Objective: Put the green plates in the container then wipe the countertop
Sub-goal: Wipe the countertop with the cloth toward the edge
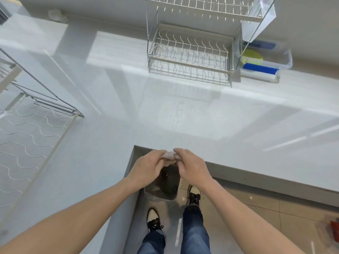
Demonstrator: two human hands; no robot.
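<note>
The desk [183, 114] is the largest thing here, an L-shaped pale surface that wraps round the person, and every place below is taken from its inner corner, the notch just ahead of the feet; a faint smeared patch lies on the desk straight beyond that corner, toward the wire dish rack [189, 54]; the rack stands well beyond the corner and looks bare; just to the right of the rack sits the clear container [286, 59], farthest from the corner, with a green plate [252, 55] already inside beside something blue; below the corner, on the floor, stands a dark bin [166, 184]. Right at the corner the left hand [148, 165] and the right hand [192, 166] meet, both closed on one crumpled white cloth [170, 156], which is bunched, so no long axis can be told; it hangs over the bin. The wipe probably turns on this: the smeared patch lies directly forward of both hands, neither clearly nearer.
</note>
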